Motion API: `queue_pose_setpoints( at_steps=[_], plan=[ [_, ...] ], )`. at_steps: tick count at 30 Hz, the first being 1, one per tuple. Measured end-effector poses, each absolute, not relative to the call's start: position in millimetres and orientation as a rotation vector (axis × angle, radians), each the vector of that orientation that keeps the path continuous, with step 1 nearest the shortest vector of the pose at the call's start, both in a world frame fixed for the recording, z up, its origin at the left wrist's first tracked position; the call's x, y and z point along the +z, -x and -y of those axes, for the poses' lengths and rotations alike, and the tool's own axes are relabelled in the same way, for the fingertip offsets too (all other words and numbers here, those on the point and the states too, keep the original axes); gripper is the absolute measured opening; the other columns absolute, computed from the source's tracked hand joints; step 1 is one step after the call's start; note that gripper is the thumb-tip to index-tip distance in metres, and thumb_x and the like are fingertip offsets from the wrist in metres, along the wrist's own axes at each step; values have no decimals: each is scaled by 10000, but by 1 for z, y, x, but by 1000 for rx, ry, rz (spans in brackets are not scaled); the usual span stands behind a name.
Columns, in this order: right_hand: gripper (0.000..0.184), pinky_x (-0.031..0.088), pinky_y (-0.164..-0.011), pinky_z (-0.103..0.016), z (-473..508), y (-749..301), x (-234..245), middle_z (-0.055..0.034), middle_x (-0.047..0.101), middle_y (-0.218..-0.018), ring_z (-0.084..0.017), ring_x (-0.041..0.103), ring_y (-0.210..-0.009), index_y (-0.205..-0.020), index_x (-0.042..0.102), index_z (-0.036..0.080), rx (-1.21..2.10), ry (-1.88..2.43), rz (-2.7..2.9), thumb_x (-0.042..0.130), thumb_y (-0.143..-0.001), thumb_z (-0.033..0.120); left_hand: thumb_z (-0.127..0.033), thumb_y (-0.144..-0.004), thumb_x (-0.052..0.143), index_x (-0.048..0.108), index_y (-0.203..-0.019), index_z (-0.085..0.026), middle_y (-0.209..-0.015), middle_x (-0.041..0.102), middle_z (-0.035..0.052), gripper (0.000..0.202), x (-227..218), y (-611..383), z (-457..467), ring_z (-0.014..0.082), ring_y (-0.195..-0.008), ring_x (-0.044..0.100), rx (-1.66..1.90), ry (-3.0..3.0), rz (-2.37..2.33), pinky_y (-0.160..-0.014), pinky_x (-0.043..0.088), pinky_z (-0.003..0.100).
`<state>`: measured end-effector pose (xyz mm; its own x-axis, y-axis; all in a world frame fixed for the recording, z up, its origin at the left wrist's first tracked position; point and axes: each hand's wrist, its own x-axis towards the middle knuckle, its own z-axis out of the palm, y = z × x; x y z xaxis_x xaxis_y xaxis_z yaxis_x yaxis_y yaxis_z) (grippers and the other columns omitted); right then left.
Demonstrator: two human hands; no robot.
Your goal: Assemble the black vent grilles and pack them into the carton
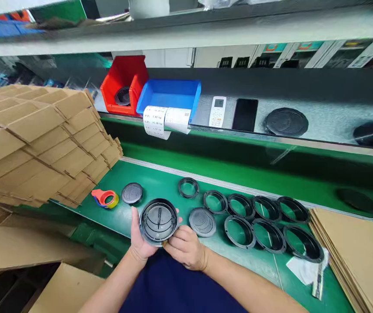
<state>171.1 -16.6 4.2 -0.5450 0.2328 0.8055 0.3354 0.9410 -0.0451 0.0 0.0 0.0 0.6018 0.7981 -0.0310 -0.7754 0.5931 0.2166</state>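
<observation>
My left hand cradles a round black plastic lid fitted in a ring, its inner face turned up and a narrow raised bar across the middle. At the lower right rim, the bent fingers of my right hand grip the same part. A black disc lies flat on the green table just right of my hands, and a smaller black lid lies to the left. Beyond the disc stand several open black rings, among them a small ring and a larger flanged ring.
Rolls of coloured tape lie by stacked cardboard dividers. An open carton stands lower left; flat cardboard sheets lie right. The shelf holds a red bin, a blue bin, a remote and a phone.
</observation>
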Motion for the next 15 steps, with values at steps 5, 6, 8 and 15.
queue_pose_setpoints(
  at_steps=[5, 6, 8, 15],
  plan=[
    [221, 396, -661, -324, 7, -166, 3, -20, 688, -788, -158, 561, -768, -998, 654, 171, -122, 416, 2146, 454, -906, 150, -764, -775, 327, 325, -1452, -166, -1472, 377, 192, 903, 14, 11, -10, 379, -1388, 261, 901, -230, -113, -1139, 42, 564],
    [233, 401, -669, -327, 5, -165, 1, -28, 686, -796, -162, 563, -780, -1004, 651, 169, -88, 427, 2164, 438, -911, 155, -749, -774, 350, 346, -1441, -157, -1463, 390, 197, 892, 13, 14, -12, 379, -1386, 265, 900, -236, -113, -1139, 43, 561],
    [228, 405, -672, -330, 0, -163, -3, -44, 685, -807, -169, 563, -789, -1005, 647, 155, -26, 451, 2187, 440, -908, 159, -727, -769, 385, 369, -1427, -144, -1447, 410, 204, 879, 8, 19, -14, 381, -1385, 267, 917, -235, -124, -1140, 49, 559],
    [162, 431, -688, -316, -8, -156, -10, -54, 697, -857, -177, 561, -824, -1001, 635, 153, 84, 532, 2163, 573, -850, 152, -676, -765, 441, 256, -1473, -141, -1429, 430, 212, 906, -6, 34, -14, 393, -1379, 274, 971, -186, -181, -1123, 80, 601]
  ],
)
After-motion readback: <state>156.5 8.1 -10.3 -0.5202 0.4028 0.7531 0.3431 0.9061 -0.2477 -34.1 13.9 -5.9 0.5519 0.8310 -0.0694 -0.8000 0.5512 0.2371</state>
